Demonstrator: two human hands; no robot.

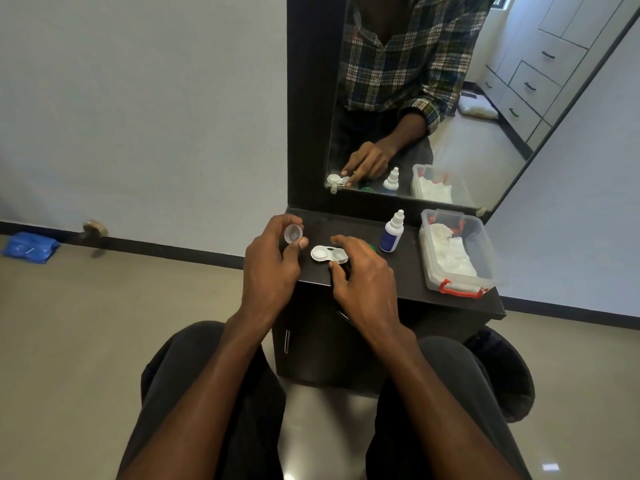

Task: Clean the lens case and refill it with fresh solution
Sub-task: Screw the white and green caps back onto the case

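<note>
The lens case (328, 254) lies on the dark worktop (408, 282), its long axis running left to right. The right hand (363, 275) pinches its right end between thumb and fingers. The left hand (273, 261), just left of the case, grips one removed cap (293, 233). The solution bottle (392, 233) stands to the right, nearer the right hand.

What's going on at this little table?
A person sits at a dark table before a mirror, working on a contact lens case. The left hand holds one clear cap, unscrewed; the right hand steadies the case. A solution bottle and a tissue-filled box stand to the right, untouched.
</note>
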